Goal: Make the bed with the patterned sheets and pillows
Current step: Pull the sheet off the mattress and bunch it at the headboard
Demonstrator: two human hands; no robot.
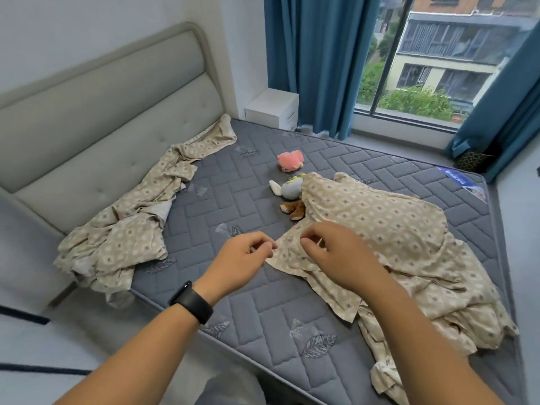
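The patterned sheet (380, 229) hides most of the brown plush toy (293, 209) — mattress label (464, 182) unreadable.

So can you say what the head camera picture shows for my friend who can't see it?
Two hands, left and right, pinch a corner of a beige patterned sheet on a bare grey mattress. More patterned bedding lies by the headboard, with stuffed toys in the middle.

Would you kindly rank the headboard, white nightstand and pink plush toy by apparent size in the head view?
1. Headboard, by far the largest.
2. White nightstand.
3. Pink plush toy, smallest, although it lies nearer the camera than the nightstand.
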